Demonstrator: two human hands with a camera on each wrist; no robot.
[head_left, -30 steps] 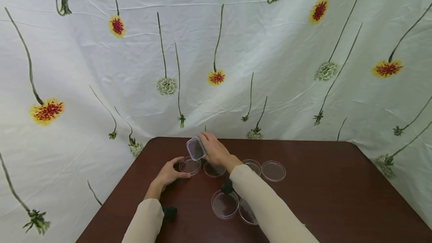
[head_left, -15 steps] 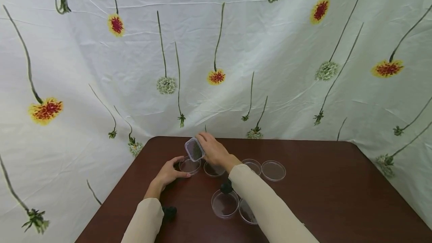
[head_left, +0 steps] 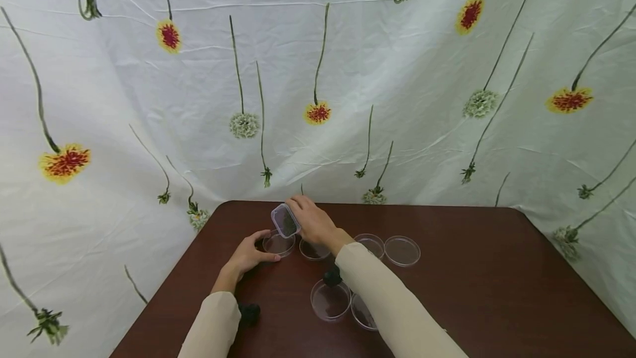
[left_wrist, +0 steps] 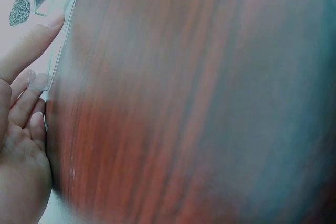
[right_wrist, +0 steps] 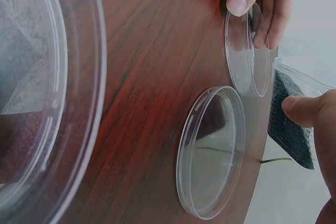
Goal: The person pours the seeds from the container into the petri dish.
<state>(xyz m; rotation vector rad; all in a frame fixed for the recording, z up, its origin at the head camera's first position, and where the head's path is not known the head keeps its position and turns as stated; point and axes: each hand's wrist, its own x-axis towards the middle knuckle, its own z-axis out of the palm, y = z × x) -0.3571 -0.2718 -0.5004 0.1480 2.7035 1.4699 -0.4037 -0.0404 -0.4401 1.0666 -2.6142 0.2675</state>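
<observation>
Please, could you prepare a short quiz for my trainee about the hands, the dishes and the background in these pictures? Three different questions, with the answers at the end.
1. True or false: the right hand holds a tilted clear plastic container with dark contents.

2. In the head view, which dish is the left hand holding?
A) the one farthest right
B) the leftmost petri dish
C) the one nearest the person

3. Fill in: behind the table hangs a white cloth printed with ______.

Key:
1. True
2. B
3. flowers
</observation>
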